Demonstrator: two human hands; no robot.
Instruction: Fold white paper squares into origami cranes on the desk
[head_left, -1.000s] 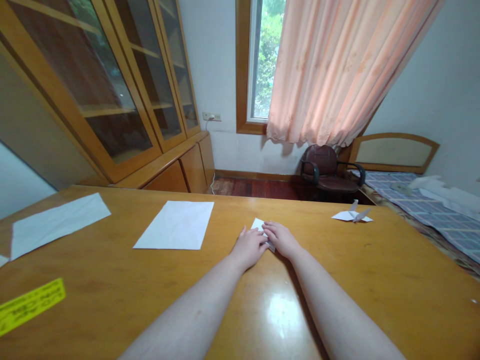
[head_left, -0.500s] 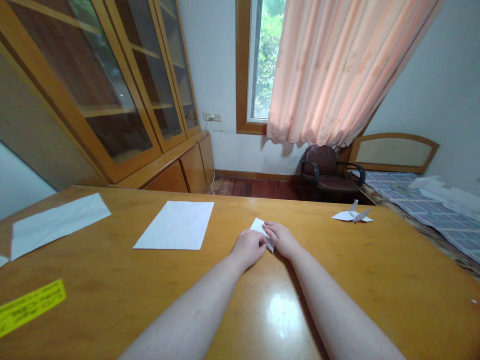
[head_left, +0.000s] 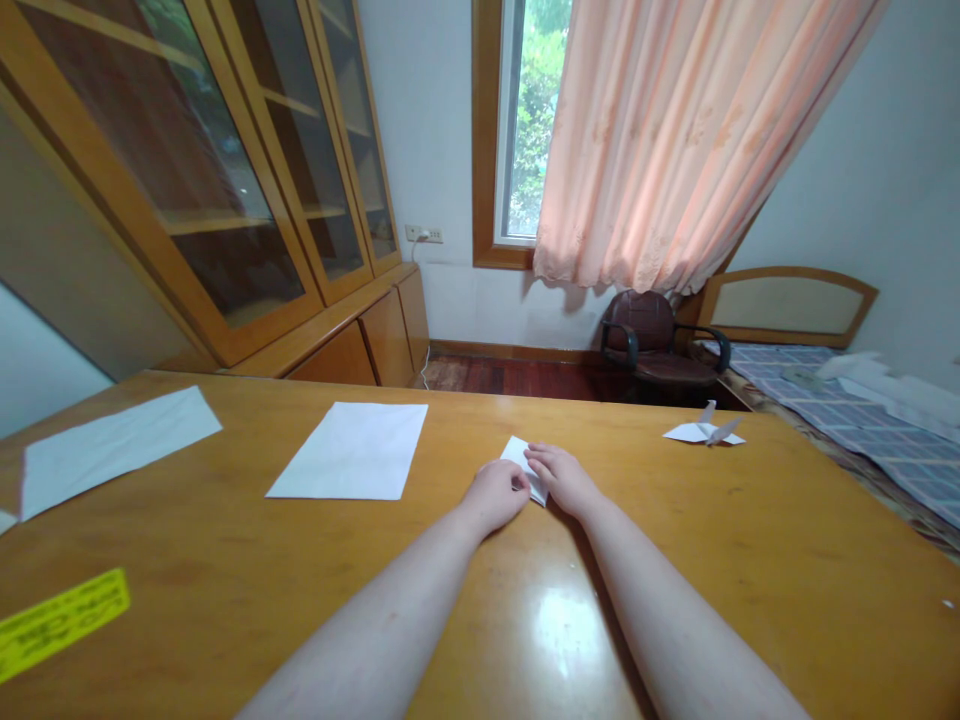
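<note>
A small piece of folded white paper (head_left: 515, 449) lies on the wooden table in front of me. My left hand (head_left: 493, 492) is at its near left side, fingers curled and pinching its edge; the fingertips are partly hidden. From the right, my right hand (head_left: 564, 480) rests on the paper with its fingers stretched out and lying flat, holding it against the tabletop. Part of the paper is covered by both hands. To the right stands a folded paper crane (head_left: 703, 431) with raised tips.
On the left lie a flat white sheet (head_left: 349, 452) and a creased white strip of paper (head_left: 120, 445). A yellow label (head_left: 66, 622) with dark writing is at the near left. Beyond the wooden table (head_left: 300, 600) are a glass-door cabinet (head_left: 315, 240), a chair (head_left: 656, 340) and a bed (head_left: 832, 390).
My left hand has shifted very slightly at the paper's near edge. My right hand and the folded paper stay almost in place.
</note>
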